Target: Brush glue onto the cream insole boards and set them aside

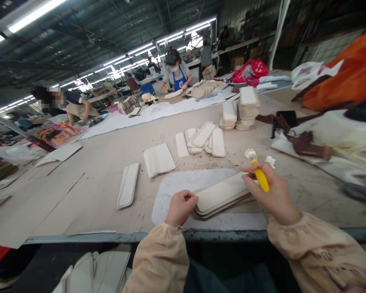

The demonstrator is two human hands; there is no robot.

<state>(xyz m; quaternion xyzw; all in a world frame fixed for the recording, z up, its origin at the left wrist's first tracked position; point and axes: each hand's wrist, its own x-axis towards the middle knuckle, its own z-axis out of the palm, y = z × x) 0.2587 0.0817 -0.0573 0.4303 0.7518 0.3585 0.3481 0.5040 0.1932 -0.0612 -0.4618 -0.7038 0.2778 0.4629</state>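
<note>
My left hand (183,206) pinches the near left edge of the top white rounded panel (222,192). Under that panel lies a low stack of similar pieces, on a pale sheet (167,188). In my right hand (273,191) is a brush with a yellow handle (261,179); its bristle end is coated in white paste and points away from me. The thumb and fingers of that hand also reach the panel's right end, though they partly hide the contact. White lumpy material (270,161) shows just behind my right knuckles.
Loose panels (204,136) lie beyond the sheet, with taller stacks (247,106) behind. More pieces lie to the left (128,185) and below the table edge (91,272). A whitish container (341,132) and brown strips stand right. Co-workers (177,71) work across the table.
</note>
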